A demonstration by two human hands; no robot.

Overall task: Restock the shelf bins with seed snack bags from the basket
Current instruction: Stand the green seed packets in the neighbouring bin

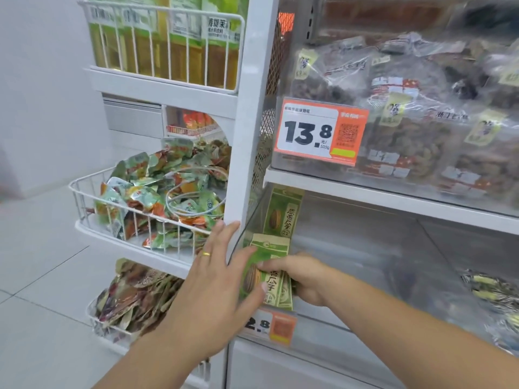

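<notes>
Right hand [304, 279]: grip closed, fingers curled round the lower edge of a green seed snack bag [269, 272] standing inside the clear shelf bin [365, 248]. Left hand [222, 272]: fingers straight, pressed flat against the bag's face through the bin's clear side wall, holding nothing. A second bag [282, 213] stands just behind. Judgement: bags are light, thin and crinkly, likely slippery; best pinched at a sealed edge. Basket not identifiable.
</notes>
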